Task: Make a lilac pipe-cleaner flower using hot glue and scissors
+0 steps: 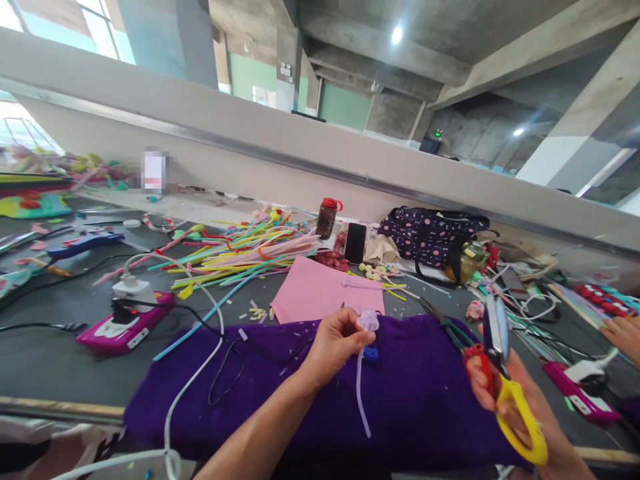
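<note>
Between thumb and fingertips, my left hand (337, 343) pinches a small pale lilac fuzzy flower (369, 321), with a pale lilac stem (361, 393) hanging below it. A blue piece (371, 353) shows just behind the flower. My right hand (530, 387) is closed around yellow-handled scissors (523, 423), their blades pointing up and away. Close to those fingers is a red-handled tool (477, 360) with long dark jaws; whether the hand also touches it I cannot tell. Under both hands spreads a purple cloth (415, 400).
Pink sheet (325, 287), bundled colourful pipe cleaners (245, 250), bottle (327, 219), phone (355, 243) and dotted bag (425, 240) lie toward the partition. Magenta power strips (125, 327) with trailing cables flank the cloth. Another person's hand (623, 333) shows at far right.
</note>
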A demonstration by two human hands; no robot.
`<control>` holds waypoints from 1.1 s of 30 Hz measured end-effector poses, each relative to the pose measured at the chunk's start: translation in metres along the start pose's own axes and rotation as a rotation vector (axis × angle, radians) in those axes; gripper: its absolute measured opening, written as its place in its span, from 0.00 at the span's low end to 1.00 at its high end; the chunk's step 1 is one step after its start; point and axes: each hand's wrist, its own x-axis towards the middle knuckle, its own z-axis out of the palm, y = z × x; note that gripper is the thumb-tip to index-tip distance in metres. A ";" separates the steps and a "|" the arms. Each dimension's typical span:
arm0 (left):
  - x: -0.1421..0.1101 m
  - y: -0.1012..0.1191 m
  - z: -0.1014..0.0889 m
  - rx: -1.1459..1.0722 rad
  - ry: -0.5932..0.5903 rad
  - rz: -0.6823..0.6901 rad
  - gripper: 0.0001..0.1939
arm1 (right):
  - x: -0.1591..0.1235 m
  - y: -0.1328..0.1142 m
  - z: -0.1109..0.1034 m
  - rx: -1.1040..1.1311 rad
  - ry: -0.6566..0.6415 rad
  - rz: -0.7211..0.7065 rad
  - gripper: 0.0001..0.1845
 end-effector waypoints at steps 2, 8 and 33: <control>0.000 -0.002 0.000 0.004 0.013 0.012 0.14 | 0.014 -0.005 0.019 0.019 -0.058 -0.085 0.40; 0.003 0.003 -0.008 0.020 0.089 -0.029 0.12 | 0.078 -0.022 0.069 0.033 -0.176 -0.285 0.43; 0.006 -0.009 -0.008 0.081 0.106 0.017 0.07 | 0.083 0.008 0.111 -0.560 -0.034 -0.616 0.42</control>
